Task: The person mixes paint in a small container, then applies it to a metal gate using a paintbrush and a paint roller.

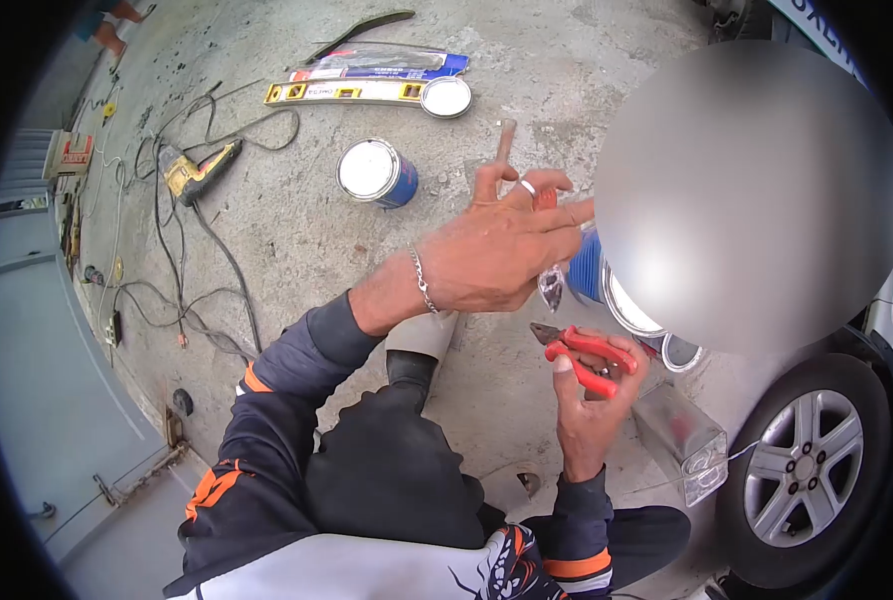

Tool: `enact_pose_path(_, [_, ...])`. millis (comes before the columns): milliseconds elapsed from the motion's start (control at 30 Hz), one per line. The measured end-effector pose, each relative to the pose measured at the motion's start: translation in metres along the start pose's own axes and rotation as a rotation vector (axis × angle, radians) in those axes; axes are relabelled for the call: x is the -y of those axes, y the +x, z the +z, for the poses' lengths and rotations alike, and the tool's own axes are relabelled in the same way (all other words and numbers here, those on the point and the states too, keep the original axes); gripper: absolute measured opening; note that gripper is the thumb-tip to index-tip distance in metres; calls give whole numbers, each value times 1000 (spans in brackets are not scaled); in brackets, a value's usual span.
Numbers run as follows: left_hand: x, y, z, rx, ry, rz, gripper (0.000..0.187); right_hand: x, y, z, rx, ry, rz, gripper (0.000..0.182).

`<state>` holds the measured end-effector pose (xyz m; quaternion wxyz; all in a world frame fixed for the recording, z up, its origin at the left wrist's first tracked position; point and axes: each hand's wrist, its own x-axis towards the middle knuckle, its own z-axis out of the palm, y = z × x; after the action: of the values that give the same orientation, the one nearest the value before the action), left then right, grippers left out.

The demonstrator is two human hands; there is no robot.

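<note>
My left hand, with a ring and a bracelet, reaches across the middle. Its fingers are bent around something red that shows between them. A small clear plastic piece shows just under these fingers. In my right hand are pliers with red handles, their dark jaws pointing up and left toward the plastic piece without touching it. A wooden handle shows above my left hand. Just right of my left hand is a blue container, partly covered by a grey blur.
A blue can, a lid, a yellow level and a drill with cables lie on the concrete. A clear rectangular container stands beside a car wheel. Another person's legs show at top left.
</note>
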<state>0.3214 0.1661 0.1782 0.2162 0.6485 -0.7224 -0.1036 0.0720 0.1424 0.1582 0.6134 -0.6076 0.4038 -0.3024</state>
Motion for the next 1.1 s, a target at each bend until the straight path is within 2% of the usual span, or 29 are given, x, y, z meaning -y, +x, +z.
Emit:
enact_pose_path(133, [36, -15, -57, -258, 321, -254, 24, -35, 32, 87, 256, 110, -28, 55])
enact_pose_path(233, [51, -23, -89, -544, 468, -255, 19, -51, 64, 172, 328, 474, 28, 52])
enact_pose_path(333, [37, -28, -104, -493, 439, -352, 32, -66, 96, 235, 327, 605, 121, 52])
enact_pose_path(400, [26, -28, -104, -437, 395, -401, 36, -69, 105, 248, 312, 293, 24, 56])
enact_pose_path(467, [46, -36, -74, -462, 429, -314, 23, -84, 109, 254, 295, 55, -120, 59])
enact_pose_path(500, [45, -34, -65, -457, 390, -309, 24, -89, 110, 255, 286, -24, -220, 61])
enact_pose_path(633, [32, -24, -29, -324, 300, -315, 28, -90, 103, 213, 341, -195, -314, 64])
enact_pose_path(733, [15, -16, -11, -291, 183, -290, 29, -75, 97, 174, 199, -175, -397, 58])
enact_pose_path(833, [4, -14, 11, -235, 93, -298, 35, -85, 71, 110, 56, -267, -85, 58])
enact_pose_path(900, [-7, -14, 27, -173, 32, -324, 42, -68, 46, 73, -7, -283, 25, 62])
enact_pose_path(1000, [-21, -19, 54, -123, -167, -360, 48, -45, 26, 39, 19, -442, -140, 62])
enact_pose_path(1100, [-32, -20, 61, 82, -440, -494, 54, -27, 24, 23, 56, -605, -227, 55])
